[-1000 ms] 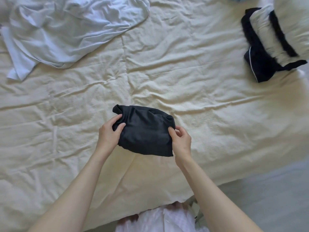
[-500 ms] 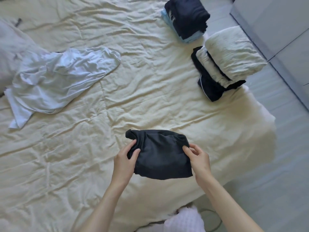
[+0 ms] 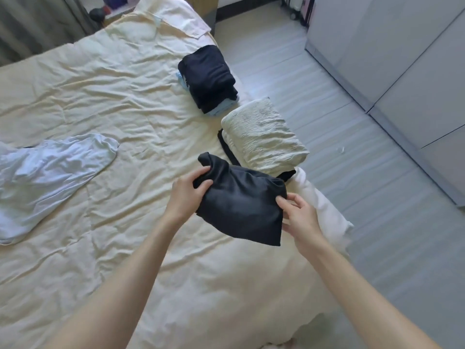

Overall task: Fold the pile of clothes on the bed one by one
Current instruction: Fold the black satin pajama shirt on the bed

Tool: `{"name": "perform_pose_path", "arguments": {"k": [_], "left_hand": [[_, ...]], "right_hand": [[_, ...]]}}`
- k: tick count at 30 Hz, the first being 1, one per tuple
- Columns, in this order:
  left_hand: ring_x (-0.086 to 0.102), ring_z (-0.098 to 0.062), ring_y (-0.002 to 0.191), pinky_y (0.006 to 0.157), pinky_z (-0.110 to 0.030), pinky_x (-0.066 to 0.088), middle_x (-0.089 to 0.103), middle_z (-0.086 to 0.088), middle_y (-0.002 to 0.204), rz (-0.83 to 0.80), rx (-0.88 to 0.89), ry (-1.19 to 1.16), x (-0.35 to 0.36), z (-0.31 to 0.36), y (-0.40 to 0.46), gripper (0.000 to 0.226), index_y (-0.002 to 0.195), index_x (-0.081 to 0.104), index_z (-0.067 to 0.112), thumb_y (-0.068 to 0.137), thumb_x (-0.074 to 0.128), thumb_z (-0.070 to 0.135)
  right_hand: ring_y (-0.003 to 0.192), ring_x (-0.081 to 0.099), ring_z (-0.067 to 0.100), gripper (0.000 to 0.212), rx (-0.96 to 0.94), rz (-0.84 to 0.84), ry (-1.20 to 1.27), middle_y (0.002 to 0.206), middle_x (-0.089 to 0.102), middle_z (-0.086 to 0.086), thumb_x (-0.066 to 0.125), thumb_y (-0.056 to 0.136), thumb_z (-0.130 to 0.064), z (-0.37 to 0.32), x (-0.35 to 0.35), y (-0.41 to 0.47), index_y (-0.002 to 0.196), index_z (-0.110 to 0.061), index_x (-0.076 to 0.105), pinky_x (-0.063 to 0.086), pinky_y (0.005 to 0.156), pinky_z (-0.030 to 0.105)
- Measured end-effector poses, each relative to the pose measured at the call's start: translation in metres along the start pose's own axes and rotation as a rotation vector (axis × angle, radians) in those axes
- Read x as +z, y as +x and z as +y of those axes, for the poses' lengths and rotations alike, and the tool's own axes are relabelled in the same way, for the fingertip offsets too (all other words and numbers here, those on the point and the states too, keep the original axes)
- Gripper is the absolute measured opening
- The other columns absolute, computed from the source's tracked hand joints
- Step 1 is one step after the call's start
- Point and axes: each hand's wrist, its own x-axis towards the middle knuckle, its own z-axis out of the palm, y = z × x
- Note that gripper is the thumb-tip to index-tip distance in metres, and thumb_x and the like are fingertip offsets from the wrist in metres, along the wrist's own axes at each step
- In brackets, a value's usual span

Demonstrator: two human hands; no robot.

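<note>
Head view shows you the bed first, its cream cover creased, with two folded stacks along its right edge: a dark stack farther off and a cream stack nearer, the two just apart. At the left lies a white shirt, spread out and unfolded, well apart from your hands. Since a second ago your view has swung right and up, so both stacks and the floor now show, and the black garment has gone with you from mid-bed to just in front of the cream stack. That suggests the fold is done and you are about to stack it; the shirt looks to be next. Your left hand grips the bundle's left end, fingers curled round it. Your right hand pinches its right edge.
</note>
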Motion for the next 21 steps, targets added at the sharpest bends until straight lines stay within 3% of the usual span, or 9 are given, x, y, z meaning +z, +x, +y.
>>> {"name": "perform_pose_path", "arguments": {"k": [4, 7, 11, 14, 17, 21], "left_hand": [[0.057, -0.018, 0.116, 0.102, -0.023, 0.038, 0.064, -0.008, 0.122, 0.01, 0.164, 0.069, 0.005, 0.067, 0.094, 0.037, 0.122, 0.063, 0.007, 0.086, 0.066, 0.008], [0.057, -0.015, 0.115, 0.098, -0.014, 0.036, 0.064, -0.007, 0.121, 0.037, 0.314, 0.136, 0.008, 0.104, 0.154, 0.035, 0.12, 0.064, 0.009, 0.086, 0.066, 0.009], [0.059, -0.016, 0.109, 0.093, -0.011, 0.034, 0.066, -0.005, 0.117, 0.025, 0.467, 0.215, 0.034, 0.127, 0.209, 0.033, 0.119, 0.066, 0.013, 0.086, 0.066, 0.013], [0.057, -0.019, 0.112, 0.097, -0.021, 0.038, 0.064, -0.003, 0.12, -0.075, 0.417, 0.315, 0.07, 0.111, 0.231, 0.035, 0.124, 0.063, 0.019, 0.088, 0.064, 0.018], [0.051, -0.026, 0.117, 0.101, -0.033, 0.039, 0.058, -0.008, 0.123, -0.175, 0.261, 0.406, 0.094, 0.084, 0.237, 0.04, 0.129, 0.057, 0.022, 0.09, 0.062, 0.024], [0.055, -0.024, 0.106, 0.093, -0.032, 0.042, 0.056, 0.001, 0.104, -0.078, 0.324, 0.324, 0.094, 0.089, 0.244, 0.037, 0.125, 0.061, 0.023, 0.088, 0.064, 0.026]], "right_hand": [[0.083, 0.063, 0.017, 0.01, -0.017, -0.01, 0.168, 0.101, 0.063, 0.007, 0.054, 0.095, -0.015, -0.055, -0.001, 0.042, 0.104, -0.011, 0.057, 0.052, 0.064, 0.027], [0.082, 0.064, 0.018, 0.018, -0.045, 0.013, 0.287, 0.105, 0.063, 0.009, 0.054, 0.095, -0.016, -0.078, 0.005, 0.069, 0.113, -0.01, 0.055, 0.053, 0.065, 0.029], [0.097, 0.065, 0.021, 0.013, -0.043, 0.092, 0.398, 0.111, 0.063, 0.009, 0.055, 0.095, -0.017, -0.08, 0.006, 0.103, 0.107, -0.012, 0.056, 0.057, 0.07, 0.031], [0.099, 0.063, 0.023, 0.023, 0.029, 0.147, 0.348, 0.117, 0.061, 0.01, 0.051, 0.096, -0.015, -0.071, 0.006, 0.12, 0.119, -0.01, 0.053, 0.057, 0.078, 0.035], [0.103, 0.063, 0.03, 0.022, 0.11, 0.16, 0.285, 0.117, 0.062, 0.014, 0.048, 0.097, -0.013, -0.066, 0.003, 0.133, 0.118, -0.008, 0.054, 0.054, 0.088, 0.044], [0.096, 0.066, 0.025, 0.019, 0.074, 0.17, 0.272, 0.113, 0.063, 0.013, 0.05, 0.097, -0.019, -0.062, -0.004, 0.138, 0.112, -0.008, 0.054, 0.057, 0.08, 0.036]]}}
